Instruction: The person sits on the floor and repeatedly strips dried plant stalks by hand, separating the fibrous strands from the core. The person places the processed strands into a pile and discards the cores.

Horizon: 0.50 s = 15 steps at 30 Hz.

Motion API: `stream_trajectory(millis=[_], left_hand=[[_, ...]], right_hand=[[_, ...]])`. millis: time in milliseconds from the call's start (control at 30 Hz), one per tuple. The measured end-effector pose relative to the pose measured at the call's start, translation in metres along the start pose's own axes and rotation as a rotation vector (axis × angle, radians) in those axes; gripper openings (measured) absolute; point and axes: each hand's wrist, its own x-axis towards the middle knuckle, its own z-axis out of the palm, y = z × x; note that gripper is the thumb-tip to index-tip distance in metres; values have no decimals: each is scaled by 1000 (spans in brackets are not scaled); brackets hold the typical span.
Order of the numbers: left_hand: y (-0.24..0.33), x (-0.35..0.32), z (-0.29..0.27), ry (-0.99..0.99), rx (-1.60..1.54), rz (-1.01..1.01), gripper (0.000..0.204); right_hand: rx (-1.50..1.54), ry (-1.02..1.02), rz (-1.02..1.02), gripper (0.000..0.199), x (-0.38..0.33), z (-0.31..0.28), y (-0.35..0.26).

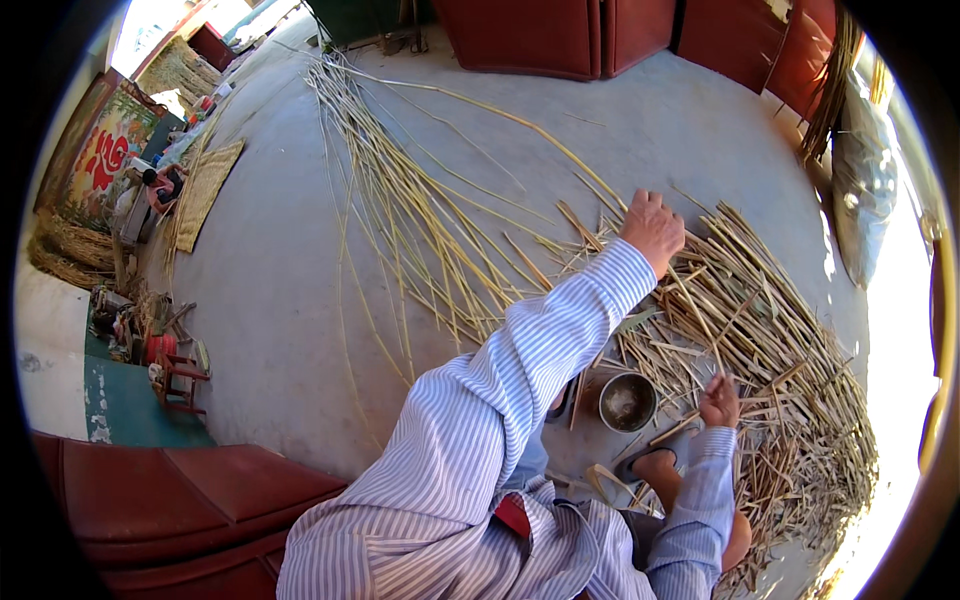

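My left hand [652,234] is stretched far out, its fingers wrapped round a long yellowish reed stalk [560,148]. The stalk's thin part trails away to the far left. From under my left hand a straight length runs back to my right hand [719,401], which is closed on its near end. Below my left hand lies a big heap of dry, split reed stalks [775,300], with short scraps close to my right hand. A round metal bowl [628,402] stands on the floor left of my right hand. What it holds is hard to make out.
A fan of long, thin reeds [420,220] lies on the grey floor to the far left. Dark red panels [520,40] stand at the back; a whitish sack [864,180] is at the right. Another person [163,188] sits by a woven mat [207,195].
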Motion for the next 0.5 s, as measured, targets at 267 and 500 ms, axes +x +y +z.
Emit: stream_trajectory(millis=[267,500], left_hand=[[44,-50,23,-17,-409,282,4],[36,-50,30,13,-378,222,5]], right_hand=[[3,58,234,24,46,120,278],[-417,45,230,24,54,137,311]])
